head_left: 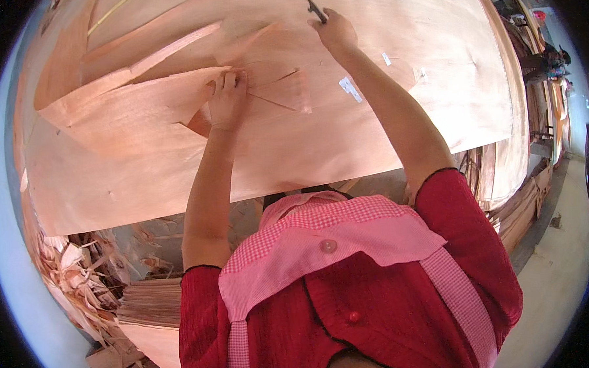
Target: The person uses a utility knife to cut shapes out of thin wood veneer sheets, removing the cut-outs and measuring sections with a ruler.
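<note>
A large sheet of pale reddish wood veneer [136, 168] spreads under both hands. My left hand [227, 98] has its fingers curled over the edge of a loose, lifted veneer flap [120, 96], just beside a cracked patch [281, 96] with thin dark splits. My right hand [335, 32] is higher up on the sheet, closed on a dark narrow tool [316, 10], whose exact kind I cannot make out. Two small white pieces, one larger [351, 89] and one smaller [386, 59], lie on the veneer right of the patch.
Veneer scraps [68, 273] are heaped at lower left, beside a veneer stack [148, 295]. More veneer stands along the right side, where another person [545, 64] is partly visible at a further workplace. A pale floor [559, 225] shows at lower right.
</note>
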{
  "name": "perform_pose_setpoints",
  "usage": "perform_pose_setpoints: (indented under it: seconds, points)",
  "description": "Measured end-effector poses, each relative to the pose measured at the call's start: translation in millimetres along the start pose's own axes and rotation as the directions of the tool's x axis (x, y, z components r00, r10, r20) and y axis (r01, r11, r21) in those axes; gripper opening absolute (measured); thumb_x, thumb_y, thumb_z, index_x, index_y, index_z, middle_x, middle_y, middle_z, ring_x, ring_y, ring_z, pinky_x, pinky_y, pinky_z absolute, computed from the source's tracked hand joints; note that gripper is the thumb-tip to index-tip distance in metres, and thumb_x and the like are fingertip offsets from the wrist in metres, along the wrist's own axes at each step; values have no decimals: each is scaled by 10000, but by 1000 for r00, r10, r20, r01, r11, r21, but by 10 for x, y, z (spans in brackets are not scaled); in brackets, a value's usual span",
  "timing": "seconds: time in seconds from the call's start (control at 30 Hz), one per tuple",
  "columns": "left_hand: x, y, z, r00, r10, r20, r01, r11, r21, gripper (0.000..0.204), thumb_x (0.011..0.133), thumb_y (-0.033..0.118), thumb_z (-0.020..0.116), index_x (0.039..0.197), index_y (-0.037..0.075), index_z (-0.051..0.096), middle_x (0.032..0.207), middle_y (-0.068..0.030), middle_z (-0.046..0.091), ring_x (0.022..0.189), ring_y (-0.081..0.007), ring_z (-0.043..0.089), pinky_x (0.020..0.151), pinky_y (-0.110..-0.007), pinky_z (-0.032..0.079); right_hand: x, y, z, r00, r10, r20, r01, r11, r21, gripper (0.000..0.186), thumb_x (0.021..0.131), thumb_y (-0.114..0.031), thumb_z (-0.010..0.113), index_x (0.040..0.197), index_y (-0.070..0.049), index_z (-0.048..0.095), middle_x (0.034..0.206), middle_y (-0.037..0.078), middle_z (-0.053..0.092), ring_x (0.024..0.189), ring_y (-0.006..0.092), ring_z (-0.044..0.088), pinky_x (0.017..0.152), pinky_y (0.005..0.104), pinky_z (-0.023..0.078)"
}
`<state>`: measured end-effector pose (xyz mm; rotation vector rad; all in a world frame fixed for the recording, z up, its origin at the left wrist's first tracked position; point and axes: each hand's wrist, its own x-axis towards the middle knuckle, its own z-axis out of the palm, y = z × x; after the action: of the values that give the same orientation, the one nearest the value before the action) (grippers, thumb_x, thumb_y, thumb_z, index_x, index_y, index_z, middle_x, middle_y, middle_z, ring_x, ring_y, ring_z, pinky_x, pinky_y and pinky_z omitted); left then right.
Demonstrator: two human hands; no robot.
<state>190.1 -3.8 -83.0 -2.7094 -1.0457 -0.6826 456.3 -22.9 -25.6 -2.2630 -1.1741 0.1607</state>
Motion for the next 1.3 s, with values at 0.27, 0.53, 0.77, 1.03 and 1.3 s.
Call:
perform_pose_setpoints:
  seconds: [0.27, 0.53, 0.77, 1.03, 1.3]
  points:
    - [235, 136, -349, 954, -16, 301, 48, 994, -101, 295, 853, 281, 491, 1045, 71, 566, 1066, -128, 529, 976, -299, 537, 813, -436, 457, -1625, 401, 186, 751, -351, 559, 480, 872, -99, 273, 862, -273, 453, 1065, -199, 619, 951, 94, 642, 806, 257, 636, 645, 393, 491]
    - [254, 77, -20, 936, -150, 319, 173, 984, -44, 243, 831, 200, 508, 1038, 95, 581, 1099, -125, 532, 969, -296, 520, 810, -416, 449, -1637, 574, -1038, 890, 207, 407, -163, 976, -141, 235, 856, -178, 476, 962, -67, 654, 935, 169, 625, 840, 289, 604, 769, 397, 455]
    - [294, 200, 175, 943, 321, 86, -303, 936, -178, 331, 804, 141, 494, 1130, 152, 548, 1186, -47, 512, 1008, -260, 488, 836, -404, 437, -918, 1582, -1295, 804, 463, 372, -155, 768, -622, 409, 831, -451, 545, 881, -55, 634, 803, 117, 628, 786, 250, 609, 678, 385, 463]
    - [225, 339, 124, 936, 297, 190, -275, 952, -131, 358, 849, 203, 493, 1203, 156, 509, 1248, -56, 470, 1107, -276, 445, 908, -430, 391, -1304, 720, -1116, 812, 51, 581, -235, 940, 246, 254, 876, -241, 532, 920, 8, 553, 656, 78, 586, 569, 131, 555, 510, 301, 459]
    - [509, 489, -80, 896, 218, 388, -41, 908, -417, 388, 854, 168, 452, 1240, 157, 477, 1305, -60, 415, 1144, -330, 419, 961, -421, 355, -956, -69, 166, 663, 400, 634, -746, 431, 508, 173, 813, -126, 622, 821, 43, 585, 633, 80, 574, 461, 144, 510, 422, 274, 438]
